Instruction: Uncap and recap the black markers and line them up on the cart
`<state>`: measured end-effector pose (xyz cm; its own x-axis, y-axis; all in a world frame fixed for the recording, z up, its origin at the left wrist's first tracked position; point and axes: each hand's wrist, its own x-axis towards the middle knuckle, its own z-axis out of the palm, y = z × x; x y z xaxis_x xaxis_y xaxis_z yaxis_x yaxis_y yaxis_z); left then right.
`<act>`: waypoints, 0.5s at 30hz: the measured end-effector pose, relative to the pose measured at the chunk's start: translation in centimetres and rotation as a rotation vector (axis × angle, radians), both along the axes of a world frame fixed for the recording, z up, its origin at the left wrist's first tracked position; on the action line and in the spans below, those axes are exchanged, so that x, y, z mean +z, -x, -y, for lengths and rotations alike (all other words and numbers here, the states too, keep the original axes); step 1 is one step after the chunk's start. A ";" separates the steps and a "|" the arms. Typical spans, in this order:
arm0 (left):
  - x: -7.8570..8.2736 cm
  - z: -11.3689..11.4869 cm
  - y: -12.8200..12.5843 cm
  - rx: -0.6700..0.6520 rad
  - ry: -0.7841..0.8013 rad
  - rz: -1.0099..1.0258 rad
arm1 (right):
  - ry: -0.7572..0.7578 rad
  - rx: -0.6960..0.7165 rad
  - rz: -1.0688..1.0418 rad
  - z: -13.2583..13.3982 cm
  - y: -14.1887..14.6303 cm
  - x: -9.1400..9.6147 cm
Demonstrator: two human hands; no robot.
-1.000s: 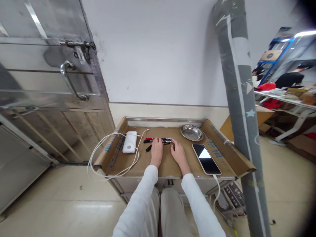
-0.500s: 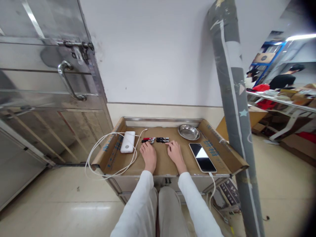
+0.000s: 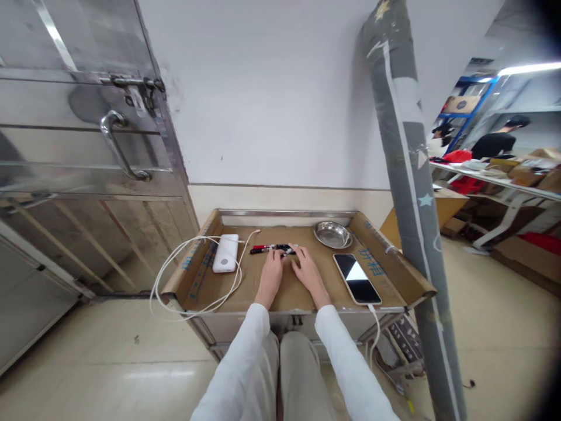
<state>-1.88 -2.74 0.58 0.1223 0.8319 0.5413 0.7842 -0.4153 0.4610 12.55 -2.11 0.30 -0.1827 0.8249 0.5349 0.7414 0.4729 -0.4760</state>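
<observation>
Pens lie in a low bunch on the cardboard lining, straight ahead of both hands, on the side away from the person. Their long axes run mostly sideways, close to parallel with the table's back rail, so the bunch lies across the reach of both forearms. Red and black show at its left end; how many pens there are is too small to count.

The left hand is nearest the middle of the bunch, its fingers half bent and their tips at the near side of the pens. The right hand is nearer the right end, thumb and fingers parted, tips beside or on the darker barrels there. Both hands look loosely curled; whether either has a firm hold cannot be told, since the fingers cover the contact.

Further out, a white power bank lies well to the left of the left hand. On the right are a phone, nearer the person, and a round metal dish, further back.
</observation>
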 end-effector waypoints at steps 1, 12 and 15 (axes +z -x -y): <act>0.1 0.0 -0.1 -0.105 0.001 0.021 | 0.012 0.033 -0.020 0.0 0.0 0.0; 0.3 -0.4 0.1 -0.257 -0.073 0.385 | 0.026 0.082 -0.134 -0.5 -0.1 -0.9; 0.4 -0.3 0.2 -0.222 -0.106 0.418 | 0.030 0.082 -0.161 -0.4 -0.1 -0.9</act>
